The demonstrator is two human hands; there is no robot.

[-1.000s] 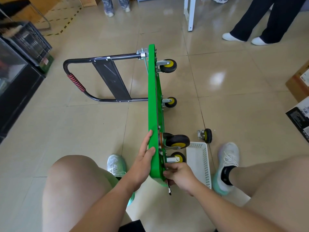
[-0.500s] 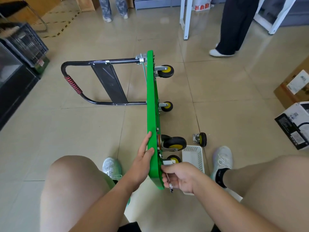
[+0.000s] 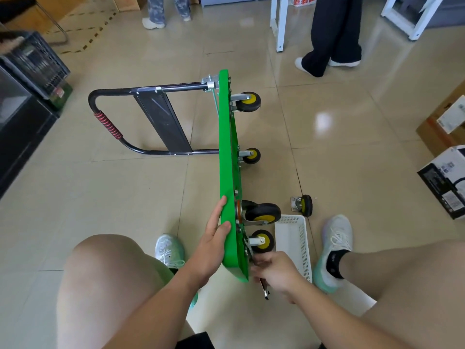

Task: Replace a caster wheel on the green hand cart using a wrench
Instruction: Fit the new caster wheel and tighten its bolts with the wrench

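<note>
Cart [image 3: 227,172] edgewise, axis away — wheels [image 3: 263,212] right; wrench [image 3: 264,289] unclear.

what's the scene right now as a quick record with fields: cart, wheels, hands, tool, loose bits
cart: green hand cart stood on its long edge, underside facing right, handle sticking out to the left
mounted wheels: four on the underside, the nearest caster just above the right hand
left hand: fingers straight, braced against the deck's near end
right hand: grips the wrench beside the nearest caster's mount, wrench head hidden
loose caster: lies just beyond the white basket
</note>
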